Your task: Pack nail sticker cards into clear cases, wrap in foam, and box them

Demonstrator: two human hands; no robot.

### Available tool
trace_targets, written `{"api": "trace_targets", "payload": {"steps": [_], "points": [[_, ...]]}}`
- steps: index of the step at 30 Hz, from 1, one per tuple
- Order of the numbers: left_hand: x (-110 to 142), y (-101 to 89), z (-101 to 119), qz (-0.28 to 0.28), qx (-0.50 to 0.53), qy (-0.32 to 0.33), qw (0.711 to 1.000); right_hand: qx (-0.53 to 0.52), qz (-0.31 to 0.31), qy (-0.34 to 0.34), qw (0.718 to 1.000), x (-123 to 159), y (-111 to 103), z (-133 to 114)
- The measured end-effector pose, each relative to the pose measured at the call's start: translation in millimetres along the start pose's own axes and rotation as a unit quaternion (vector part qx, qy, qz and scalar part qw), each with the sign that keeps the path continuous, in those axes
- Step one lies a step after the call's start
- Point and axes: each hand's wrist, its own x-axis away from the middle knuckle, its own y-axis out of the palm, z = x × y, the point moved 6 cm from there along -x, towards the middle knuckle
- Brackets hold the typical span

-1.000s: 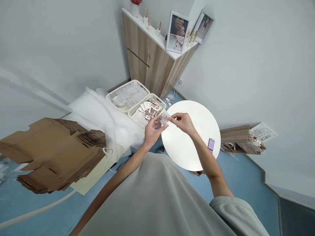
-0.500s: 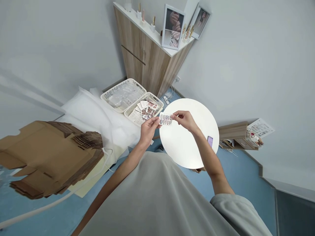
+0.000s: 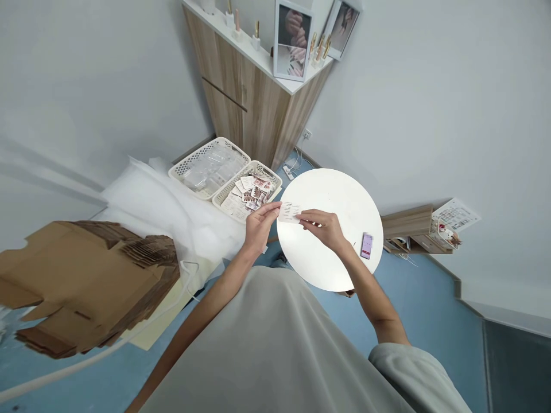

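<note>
Between my hands is a small press-on nail card (image 3: 289, 212), with a pale face of printed lines turned up to me. My left hand (image 3: 259, 226) pinches the card at its left edge, thumb and fingers closed. At the lower right corner of the card, my right hand (image 3: 325, 226) has its thumb and fingertips closed together on or against it. Both hands are held above the left side of a round white table (image 3: 327, 264). A similar batch of cards (image 3: 253, 192) lies in the white basket just beyond my left hand.
A phone (image 3: 366, 245) lies on the table's right side. Two white baskets (image 3: 178, 170) stand beyond the white foam wrap (image 3: 150, 195). Flattened cardboard boxes (image 3: 86, 275) are stacked at left. A wooden cabinet (image 3: 258, 97) with bottles and picture frames stands behind.
The card has been turned over: its rows of nails faced up before, and now its printed side does. My right hand has moved slightly down. The view has shifted a little.
</note>
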Motion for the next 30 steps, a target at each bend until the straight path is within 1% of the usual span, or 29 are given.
{"api": "trace_targets", "payload": {"steps": [2, 5, 8, 11, 14, 18, 22, 24, 26, 28, 30], "points": [[0, 1.6, 0, -0.001, -0.015, 0.000, 1.000, 0.018, 0.005, -0.012, 1.000, 8, 1, 4], [1, 5.5, -2, -0.013, -0.023, -0.004, 1.000, 0.033, 0.019, -0.004, 0.999, 16, 1, 10], [1, 11.3, -5, -0.034, -0.020, -0.012, 0.999, 0.037, 0.042, 0.030, 0.998, 21, -2, 17], [1, 15.5, -11, -0.041, -0.029, -0.023, 0.998, 0.022, 0.076, 0.074, 0.994, 24, -5, 25], [2, 18.1, -19, -0.042, -0.056, -0.035, 0.997, -0.015, 0.110, 0.097, 0.989, 27, -6, 33], [1, 18.0, -33, -0.045, -0.103, -0.042, 0.993, -0.040, 0.134, 0.125, 0.982, 30, -4, 48], [-2, 13.5, -53, -0.043, -0.123, -0.068, 0.989, -0.063, 0.148, 0.166, 0.973, 33, -2, 72], [-4, 11.5, -63, -0.043, -0.128, -0.083, 0.987, -0.103, 0.138, 0.211, 0.962, 34, 3, 90], [-5, 10.8, -73, -0.049, -0.134, -0.103, 0.984, -0.158, 0.132, 0.262, 0.943, 36, 10, 111], [-7, 10.4, -85, -0.053, -0.128, -0.138, 0.981, -0.227, 0.127, 0.310, 0.914, 38, 21, 133], [-10, 9.5, -98, -0.047, -0.106, -0.182, 0.976, -0.299, 0.111, 0.355, 0.879, 42, 35, 153]]}}
